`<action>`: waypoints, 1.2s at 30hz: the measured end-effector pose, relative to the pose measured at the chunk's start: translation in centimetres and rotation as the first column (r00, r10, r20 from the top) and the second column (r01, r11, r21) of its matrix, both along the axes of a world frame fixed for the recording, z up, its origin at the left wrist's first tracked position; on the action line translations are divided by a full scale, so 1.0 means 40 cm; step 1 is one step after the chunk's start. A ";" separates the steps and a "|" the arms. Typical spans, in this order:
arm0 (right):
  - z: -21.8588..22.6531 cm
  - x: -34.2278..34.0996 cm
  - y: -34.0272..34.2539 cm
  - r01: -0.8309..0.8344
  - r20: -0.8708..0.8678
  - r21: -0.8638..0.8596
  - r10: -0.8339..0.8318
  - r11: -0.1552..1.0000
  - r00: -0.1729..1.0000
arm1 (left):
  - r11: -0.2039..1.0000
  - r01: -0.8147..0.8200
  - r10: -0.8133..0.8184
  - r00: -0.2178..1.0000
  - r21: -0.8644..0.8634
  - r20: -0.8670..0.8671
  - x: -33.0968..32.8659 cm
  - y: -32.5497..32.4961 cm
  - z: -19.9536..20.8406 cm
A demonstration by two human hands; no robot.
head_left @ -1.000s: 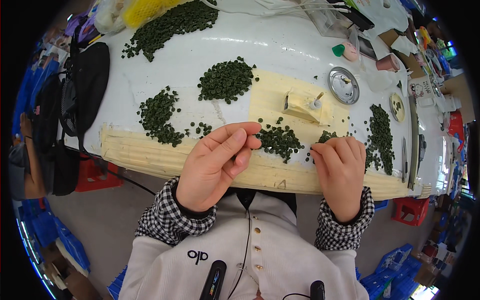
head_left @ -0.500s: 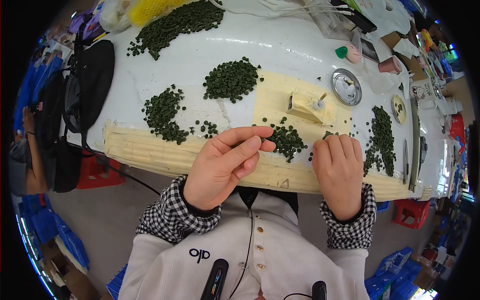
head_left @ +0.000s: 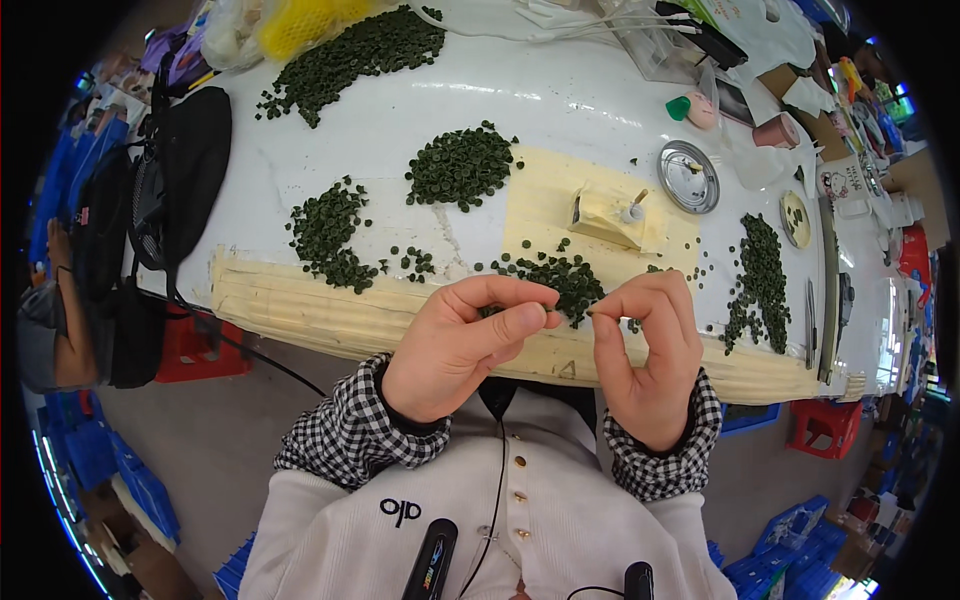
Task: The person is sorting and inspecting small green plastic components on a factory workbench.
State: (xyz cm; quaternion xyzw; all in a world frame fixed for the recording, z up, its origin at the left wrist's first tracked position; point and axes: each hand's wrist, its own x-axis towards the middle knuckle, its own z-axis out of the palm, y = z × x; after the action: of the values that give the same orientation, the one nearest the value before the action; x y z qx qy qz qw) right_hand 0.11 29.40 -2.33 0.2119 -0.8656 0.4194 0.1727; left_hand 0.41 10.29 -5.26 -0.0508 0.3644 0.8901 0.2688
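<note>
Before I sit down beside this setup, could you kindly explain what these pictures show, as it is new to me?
There is no machine: a person works with bare hands, filmed by a wide fisheye camera worn on the head and looking down, so straight edges look bent. Picture left is the person's left. On the white table lie several piles of small dark green pieces, a pale yellow block with a short stick, and a round silver dish. The left hand and the right hand face each other in front of the body, thumb and index finger of each drawn close together. Anything pinched there is too small to make out for sure.
</note>
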 end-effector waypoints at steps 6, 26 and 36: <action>-0.015 -0.002 -0.039 -0.028 -0.095 -0.047 0.023 0.998 0.995 | 1.000 -0.001 0.001 1.000 -0.001 0.018 0.001 0.000 -0.003; -0.044 0.004 -0.067 0.035 -0.332 0.084 -0.005 0.996 0.943 | 0.996 -0.080 0.075 0.991 0.040 0.113 0.000 0.014 0.002; -0.019 -0.004 -0.015 -0.194 0.120 -0.348 0.249 0.917 0.961 | 0.977 0.211 -0.211 0.977 0.027 0.018 -0.012 -0.011 0.008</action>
State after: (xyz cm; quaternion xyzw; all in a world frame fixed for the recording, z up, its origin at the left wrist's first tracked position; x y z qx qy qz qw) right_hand -0.06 28.79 -3.07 0.2418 -0.7638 0.5922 0.0866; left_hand -0.07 9.85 -4.96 -0.0177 0.3539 0.8605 0.3661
